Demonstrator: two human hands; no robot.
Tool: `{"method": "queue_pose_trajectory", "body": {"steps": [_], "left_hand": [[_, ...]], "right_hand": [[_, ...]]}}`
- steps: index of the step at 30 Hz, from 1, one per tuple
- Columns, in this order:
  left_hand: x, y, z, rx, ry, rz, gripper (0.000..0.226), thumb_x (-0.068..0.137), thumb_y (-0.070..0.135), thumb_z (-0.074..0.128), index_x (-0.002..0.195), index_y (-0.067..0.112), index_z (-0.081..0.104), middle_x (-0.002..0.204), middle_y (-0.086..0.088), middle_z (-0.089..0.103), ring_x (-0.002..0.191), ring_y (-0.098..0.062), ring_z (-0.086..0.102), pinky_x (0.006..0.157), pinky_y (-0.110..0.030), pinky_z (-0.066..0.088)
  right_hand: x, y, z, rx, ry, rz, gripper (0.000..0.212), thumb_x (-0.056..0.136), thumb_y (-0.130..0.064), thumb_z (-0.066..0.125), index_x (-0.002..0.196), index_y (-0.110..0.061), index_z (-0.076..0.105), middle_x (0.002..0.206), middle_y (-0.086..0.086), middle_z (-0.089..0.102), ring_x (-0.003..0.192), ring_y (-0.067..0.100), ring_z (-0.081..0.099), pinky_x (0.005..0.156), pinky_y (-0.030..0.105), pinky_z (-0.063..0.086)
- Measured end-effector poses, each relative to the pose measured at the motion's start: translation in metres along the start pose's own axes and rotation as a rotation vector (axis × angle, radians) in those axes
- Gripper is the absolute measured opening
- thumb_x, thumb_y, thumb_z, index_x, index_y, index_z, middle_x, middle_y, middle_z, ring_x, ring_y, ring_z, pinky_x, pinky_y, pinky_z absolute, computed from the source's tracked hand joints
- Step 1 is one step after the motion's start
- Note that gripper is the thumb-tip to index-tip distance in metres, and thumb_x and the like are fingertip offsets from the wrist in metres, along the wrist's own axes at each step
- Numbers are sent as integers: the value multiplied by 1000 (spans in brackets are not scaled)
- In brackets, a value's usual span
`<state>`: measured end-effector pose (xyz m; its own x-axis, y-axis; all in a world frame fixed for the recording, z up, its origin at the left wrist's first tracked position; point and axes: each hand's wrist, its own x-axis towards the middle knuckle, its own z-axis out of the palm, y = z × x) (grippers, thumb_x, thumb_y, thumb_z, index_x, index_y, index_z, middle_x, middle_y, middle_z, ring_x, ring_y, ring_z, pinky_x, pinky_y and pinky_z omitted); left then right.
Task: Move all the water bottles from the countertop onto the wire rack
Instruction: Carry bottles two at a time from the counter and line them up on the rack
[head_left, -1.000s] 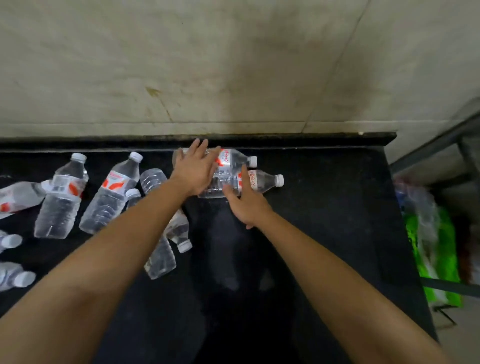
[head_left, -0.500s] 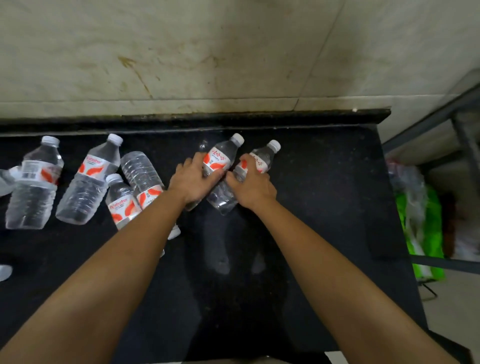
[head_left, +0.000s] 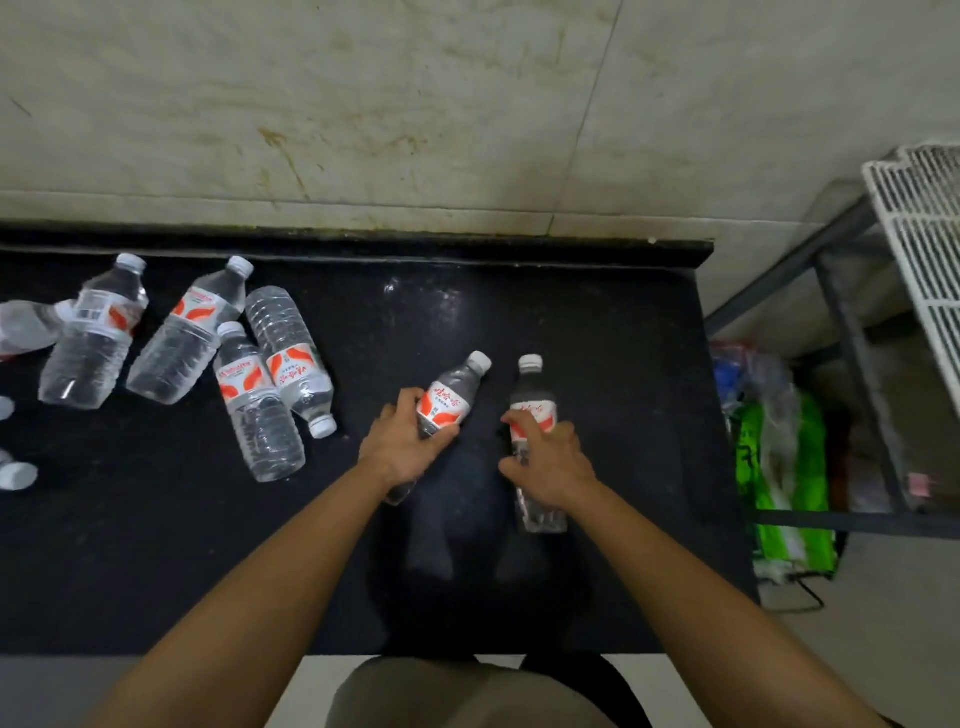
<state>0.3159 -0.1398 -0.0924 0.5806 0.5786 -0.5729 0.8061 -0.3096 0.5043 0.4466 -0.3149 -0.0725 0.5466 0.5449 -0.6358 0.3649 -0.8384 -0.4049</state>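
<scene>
Your left hand (head_left: 397, 447) grips one water bottle (head_left: 452, 395) and your right hand (head_left: 550, 462) grips a second bottle (head_left: 532, 400), both low over the counter (head_left: 597, 322). The visible part of the wire rack (head_left: 930, 244) holds none, and several loose bottles (head_left: 182, 343) lie to the left, so most of the task likely remains.

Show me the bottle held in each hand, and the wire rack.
left-hand bottle (head_left: 447, 402): head view, on its red-and-white label.
right-hand bottle (head_left: 531, 387): head view, on its clear shoulder below the cap.
wire rack (head_left: 922, 234): head view, on its white grid at the far right.
</scene>
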Motion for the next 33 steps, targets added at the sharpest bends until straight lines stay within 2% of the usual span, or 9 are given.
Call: {"method": "queue_pose_trajectory", "body": {"steps": [4, 9, 12, 14, 18, 22, 24, 28, 33], "left_hand": [[-13, 1, 13, -68, 40, -60, 70, 84, 61, 65, 137, 28, 36, 133, -9, 50, 124, -31, 52, 102, -45, 45], [-38, -1, 26, -232, 131, -50, 61, 91, 54, 61, 129, 7, 49, 127, -15, 55, 118, -35, 57, 97, -45, 48], [-46, -2, 27, -348, 173, 3, 69, 81, 71, 57, 117, 11, 54, 112, -11, 64, 106, -30, 63, 90, -49, 53], [-49, 11, 20, -405, 178, 65, 66, 79, 76, 57, 111, 19, 55, 106, -6, 66, 98, -23, 66, 87, -48, 55], [-61, 59, -1, -459, 181, 236, 30, 93, 46, 63, 108, 23, 53, 106, -4, 64, 96, -18, 64, 83, -37, 53], [-62, 99, -6, -485, 140, 421, 17, 96, 39, 62, 99, 23, 57, 90, 3, 66, 83, -10, 66, 71, -27, 51], [-68, 121, -4, -501, 99, 462, 20, 97, 37, 61, 106, 20, 56, 94, 7, 65, 85, -6, 65, 69, -20, 46], [-87, 161, 8, -524, 57, 521, 27, 97, 37, 61, 117, 21, 53, 106, 7, 64, 94, -5, 63, 71, -19, 47], [-132, 215, 20, -510, 66, 721, 21, 96, 32, 63, 113, 25, 53, 106, 7, 63, 94, -3, 62, 75, -20, 46]], "right_hand": [[-24, 26, 10, 61, 7, -20, 62, 92, -38, 58, 147, -48, 30, 134, 15, 29, 122, 36, 39, 101, 44, 41], [-47, 44, 11, 199, 64, -6, 57, 87, -36, 64, 137, -48, 41, 121, 6, 29, 114, 33, 46, 101, 40, 45], [-63, 55, 1, 245, 150, -37, 50, 85, -35, 66, 128, -49, 44, 121, 5, 31, 108, 31, 50, 98, 40, 49], [-74, 58, -12, 285, 218, -62, 49, 83, -34, 67, 123, -52, 45, 120, 4, 34, 102, 30, 54, 95, 39, 50], [-97, 57, -43, 362, 386, -77, 52, 81, -38, 63, 125, -53, 39, 115, 2, 38, 95, 25, 57, 92, 39, 50], [-121, 58, -69, 534, 654, -103, 82, 75, -33, 65, 143, -50, 24, 121, 3, 52, 97, 20, 60, 83, 31, 49], [-134, 65, -78, 574, 749, -85, 98, 74, -28, 70, 153, -46, 15, 122, 1, 57, 94, 16, 62, 78, 29, 51], [-169, 80, -88, 612, 836, -18, 110, 65, -48, 66, 155, -50, 2, 122, 2, 61, 92, 15, 65, 81, 40, 58], [-208, 112, -116, 585, 962, -43, 95, 79, -60, 64, 156, -43, 10, 133, -5, 58, 114, 14, 62, 99, 44, 53]]}}
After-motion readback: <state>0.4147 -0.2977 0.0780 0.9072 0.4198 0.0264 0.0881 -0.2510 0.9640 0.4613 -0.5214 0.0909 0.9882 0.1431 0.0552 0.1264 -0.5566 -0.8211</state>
